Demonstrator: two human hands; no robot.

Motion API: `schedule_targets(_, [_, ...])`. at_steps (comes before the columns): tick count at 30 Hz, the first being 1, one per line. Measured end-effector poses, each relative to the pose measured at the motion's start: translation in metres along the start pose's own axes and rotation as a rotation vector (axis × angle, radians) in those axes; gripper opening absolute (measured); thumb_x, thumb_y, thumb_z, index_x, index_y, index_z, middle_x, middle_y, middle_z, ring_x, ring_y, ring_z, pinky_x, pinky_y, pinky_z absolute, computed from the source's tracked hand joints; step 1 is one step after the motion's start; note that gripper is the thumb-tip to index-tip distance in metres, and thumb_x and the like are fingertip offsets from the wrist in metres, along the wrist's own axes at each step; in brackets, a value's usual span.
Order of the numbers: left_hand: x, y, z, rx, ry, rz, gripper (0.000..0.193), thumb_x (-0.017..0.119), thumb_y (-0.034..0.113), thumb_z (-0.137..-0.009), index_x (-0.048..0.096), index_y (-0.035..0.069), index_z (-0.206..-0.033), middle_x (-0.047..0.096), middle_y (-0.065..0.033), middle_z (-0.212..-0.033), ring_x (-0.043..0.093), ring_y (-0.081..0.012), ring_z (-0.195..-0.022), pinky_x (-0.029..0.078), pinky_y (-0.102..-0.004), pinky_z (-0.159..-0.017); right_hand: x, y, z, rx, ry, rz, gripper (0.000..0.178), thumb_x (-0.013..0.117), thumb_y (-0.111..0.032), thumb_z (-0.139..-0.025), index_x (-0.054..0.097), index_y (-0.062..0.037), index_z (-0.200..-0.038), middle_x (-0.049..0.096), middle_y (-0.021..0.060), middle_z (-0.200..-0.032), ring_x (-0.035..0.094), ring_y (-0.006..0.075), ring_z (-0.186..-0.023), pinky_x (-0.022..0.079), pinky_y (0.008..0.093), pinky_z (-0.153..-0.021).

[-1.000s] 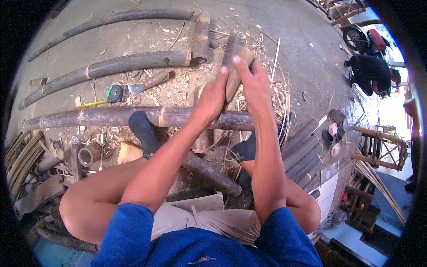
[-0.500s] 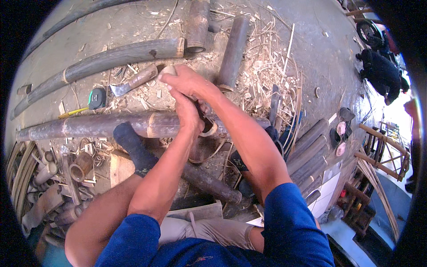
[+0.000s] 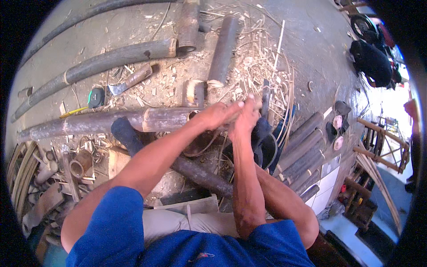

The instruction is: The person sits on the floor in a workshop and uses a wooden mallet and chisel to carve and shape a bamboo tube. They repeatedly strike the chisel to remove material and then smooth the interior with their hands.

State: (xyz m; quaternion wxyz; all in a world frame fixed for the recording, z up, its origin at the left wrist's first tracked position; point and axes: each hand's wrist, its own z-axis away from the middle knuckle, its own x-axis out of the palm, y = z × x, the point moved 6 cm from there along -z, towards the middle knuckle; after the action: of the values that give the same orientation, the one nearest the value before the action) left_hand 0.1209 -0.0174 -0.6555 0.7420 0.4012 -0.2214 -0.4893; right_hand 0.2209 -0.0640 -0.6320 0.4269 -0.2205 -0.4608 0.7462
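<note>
My left hand and my right hand are close together past the right end of a long dark bamboo pole. Both are closed. A pale, rounded wooden-looking piece shows at my right fist; its full shape is hidden by my fingers. What my left fingers grip between the hands cannot be made out. The pole's hollow dark end opens beside my left wrist. Beyond it lies a short bamboo piece with a pale patch. My dark-socked left foot rests against the pole.
A wood-handled knife and a tape measure lie beyond the pole. More bamboo lengths stretch across the floor among shavings. Bamboo offcuts crowd the lower left; several cut poles lie at right.
Both hands have moved right and a little nearer, from above the pole to past its end. The pole's open end and the short bamboo piece beyond it now show.
</note>
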Motion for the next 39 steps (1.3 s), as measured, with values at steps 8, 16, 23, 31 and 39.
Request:
schedule_targets(8, [-0.075, -0.009, 0.001, -0.071, 0.391, 0.112, 0.089, 0.031, 0.075, -0.097, 0.069, -0.004, -0.082, 0.067, -0.0138, -0.076, 0.056, -0.0252, -0.068, 0.046, -0.0444, -0.066, 0.084, 0.015, -0.049, -0.066, -0.121, -0.004, 0.025, 0.064, -0.024, -0.094, 0.063, -0.0005, -0.104, 0.063, 0.0061, -0.092, 0.059, 0.0159, -0.079, 0.049, 0.0343, -0.068])
schedule_targets(16, [-0.025, -0.077, 0.095, 0.248, 1.396, 0.619, 0.045, 0.039, 0.041, -0.107, 0.064, 0.003, -0.104, 0.063, -0.0069, -0.091, 0.062, -0.0202, -0.085, 0.051, -0.0323, -0.076, 0.187, 0.022, 0.073, -0.261, -1.038, 0.826, 0.035, 0.068, -0.033, -0.091, 0.069, 0.0004, -0.101, 0.071, 0.0101, -0.083, 0.065, 0.0166, -0.074, 0.053, 0.0337, -0.066])
schedule_targets(23, [-0.06, -0.015, 0.03, 0.301, 0.727, 0.006, 0.067, 0.027, 0.051, -0.108, 0.062, -0.007, -0.113, 0.064, -0.0327, -0.115, 0.06, -0.0469, -0.112, 0.044, -0.0514, -0.096, 0.114, 0.003, -0.008, 0.067, -0.525, 0.024, 0.029, 0.068, -0.031, -0.092, 0.065, -0.0041, -0.105, 0.064, 0.0079, -0.08, 0.063, 0.0162, -0.068, 0.052, 0.0334, -0.056])
schedule_targets(31, [-0.044, -0.057, 0.05, -0.134, 0.79, 0.142, 0.08, 0.022, 0.064, -0.105, 0.057, -0.006, -0.122, 0.068, -0.021, -0.114, 0.064, -0.0405, -0.105, 0.048, -0.0494, -0.09, 0.15, 0.04, -0.014, 0.153, -0.733, 0.199, 0.031, 0.071, -0.032, -0.09, 0.065, -0.0037, -0.102, 0.061, 0.0056, -0.074, 0.06, 0.0154, -0.065, 0.05, 0.031, -0.055])
schedule_targets(39, [-0.043, -0.048, 0.091, 0.142, 1.162, 0.404, 0.071, 0.026, 0.055, -0.108, 0.056, -0.007, -0.127, 0.065, -0.027, -0.112, 0.063, -0.0333, -0.113, 0.045, -0.0435, -0.102, 0.179, 0.006, 0.058, -0.088, -1.037, 0.606, 0.049, 0.075, -0.043, -0.085, 0.069, 0.0033, -0.097, 0.067, 0.0126, -0.079, 0.064, 0.0185, -0.073, 0.052, 0.0348, -0.07])
